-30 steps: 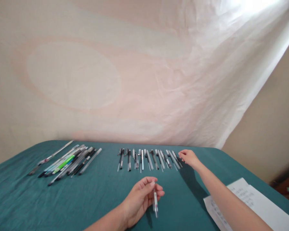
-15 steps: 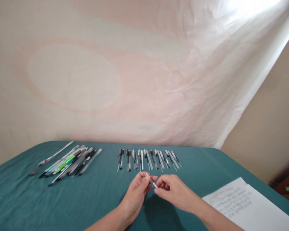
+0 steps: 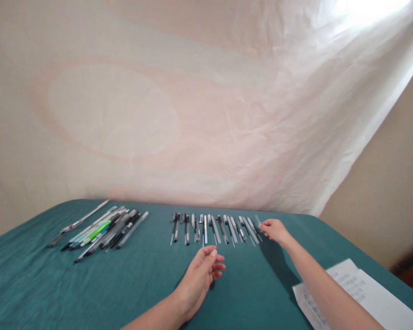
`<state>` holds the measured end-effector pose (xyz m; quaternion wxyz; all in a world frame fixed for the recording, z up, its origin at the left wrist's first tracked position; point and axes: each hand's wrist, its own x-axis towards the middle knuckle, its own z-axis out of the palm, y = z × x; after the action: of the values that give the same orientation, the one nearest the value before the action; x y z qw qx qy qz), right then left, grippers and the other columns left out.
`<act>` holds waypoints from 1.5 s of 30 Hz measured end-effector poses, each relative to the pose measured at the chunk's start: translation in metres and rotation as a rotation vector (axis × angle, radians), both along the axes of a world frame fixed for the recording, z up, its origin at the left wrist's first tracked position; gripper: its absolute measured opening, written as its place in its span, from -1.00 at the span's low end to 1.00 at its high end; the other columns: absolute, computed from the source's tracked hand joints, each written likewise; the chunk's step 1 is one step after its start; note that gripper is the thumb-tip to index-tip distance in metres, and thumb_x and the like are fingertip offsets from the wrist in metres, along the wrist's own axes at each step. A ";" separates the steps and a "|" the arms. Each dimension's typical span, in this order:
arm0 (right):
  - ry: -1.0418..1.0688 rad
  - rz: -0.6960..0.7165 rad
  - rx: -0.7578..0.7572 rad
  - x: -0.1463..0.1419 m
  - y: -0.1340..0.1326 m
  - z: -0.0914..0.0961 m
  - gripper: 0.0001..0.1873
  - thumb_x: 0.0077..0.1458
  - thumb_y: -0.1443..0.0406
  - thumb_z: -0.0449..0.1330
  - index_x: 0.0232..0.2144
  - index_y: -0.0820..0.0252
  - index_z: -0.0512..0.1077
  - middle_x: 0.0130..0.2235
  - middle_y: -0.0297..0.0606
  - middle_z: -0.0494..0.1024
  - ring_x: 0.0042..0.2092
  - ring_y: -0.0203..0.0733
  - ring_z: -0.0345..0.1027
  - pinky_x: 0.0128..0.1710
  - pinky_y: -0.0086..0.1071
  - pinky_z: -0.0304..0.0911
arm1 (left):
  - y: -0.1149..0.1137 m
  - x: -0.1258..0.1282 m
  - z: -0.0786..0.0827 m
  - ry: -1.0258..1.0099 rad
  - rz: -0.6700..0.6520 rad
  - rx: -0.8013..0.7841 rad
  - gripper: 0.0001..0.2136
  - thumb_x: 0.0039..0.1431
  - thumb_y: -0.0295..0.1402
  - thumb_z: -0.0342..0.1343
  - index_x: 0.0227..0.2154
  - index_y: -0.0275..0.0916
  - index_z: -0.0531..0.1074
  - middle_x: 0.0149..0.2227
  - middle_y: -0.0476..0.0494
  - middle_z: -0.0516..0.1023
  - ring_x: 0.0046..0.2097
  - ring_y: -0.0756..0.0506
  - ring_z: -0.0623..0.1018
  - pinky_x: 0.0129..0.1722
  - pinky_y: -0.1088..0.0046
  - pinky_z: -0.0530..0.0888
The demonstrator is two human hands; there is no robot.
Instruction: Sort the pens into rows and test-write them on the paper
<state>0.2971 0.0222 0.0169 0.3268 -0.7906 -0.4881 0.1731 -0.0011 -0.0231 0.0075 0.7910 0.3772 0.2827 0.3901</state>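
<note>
My right hand [image 3: 274, 230] reaches out to the right end of a row of pens and pen parts. Its fingertips pinch a thin, see-through pen part [image 3: 258, 219]; blur hides its exact kind. Just left of those fingers lie the last pieces of the row [image 3: 249, 229], pale tubes and dark-tipped refills set side by side. My left hand [image 3: 203, 275] hovers over the cloth below the middle of the row. Its fingers are loosely bent and apart, and nothing shows between them.
A loose pile of pens [image 3: 113, 229] lies on the left, with a bright green pen [image 3: 96, 232] among them. Written paper sheets [image 3: 358, 293] rest at the lower right, under my right forearm. A green cloth [image 3: 55, 284] covers the table; a pale curtain [image 3: 206, 101] hangs behind.
My hands were together at the front, both on a small clear pen piece. My right hand has moved away and forward to the row's right end; my left hand stays near its place.
</note>
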 end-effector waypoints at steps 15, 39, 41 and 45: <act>-0.053 -0.034 0.007 0.013 0.004 -0.016 -0.76 -0.15 0.21 0.13 -0.61 0.30 0.43 -0.69 -0.27 0.42 -0.60 -0.31 0.27 -0.60 -0.49 0.08 | 0.001 -0.001 0.001 -0.017 -0.034 -0.003 -0.74 0.06 -0.22 0.02 -0.22 -0.24 0.23 -0.35 -0.08 0.41 -0.33 0.02 0.42 -0.30 0.49 0.28; -0.039 0.717 0.226 -0.204 -0.095 -0.018 -0.84 0.02 0.32 -0.03 -0.44 0.15 0.36 -0.45 -0.33 0.36 -0.43 -0.30 0.25 -0.42 -0.46 0.11 | 0.115 -0.173 0.032 1.546 0.444 0.789 -0.81 0.08 -0.43 -0.01 -0.23 -0.38 0.32 -0.11 -0.32 0.33 -0.04 -0.19 0.32 -0.03 0.18 0.20; -0.035 0.717 0.225 -0.204 -0.096 -0.018 -0.84 0.03 0.32 -0.03 -0.44 0.15 0.35 -0.45 -0.34 0.36 -0.44 -0.31 0.25 -0.42 -0.47 0.11 | 0.117 -0.171 0.031 1.605 0.447 0.779 -0.75 0.11 -0.34 -0.02 -0.16 -0.33 0.30 -0.09 -0.23 0.34 -0.09 -0.14 0.37 -0.11 0.19 0.31; -0.016 0.718 0.228 -0.204 -0.099 -0.015 -0.82 0.04 0.30 -0.03 -0.44 0.15 0.36 -0.45 -0.33 0.36 -0.44 -0.30 0.25 -0.41 -0.46 0.11 | 0.117 -0.163 0.036 1.602 0.454 0.745 -0.72 0.11 -0.33 -0.02 -0.12 -0.34 0.29 -0.09 -0.25 0.34 -0.10 -0.14 0.39 -0.14 0.20 0.34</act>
<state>0.0928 -0.0768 0.0022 0.3273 -0.5289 -0.7529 0.2151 -0.1643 0.0935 0.0438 0.0896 0.7016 0.6705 0.2238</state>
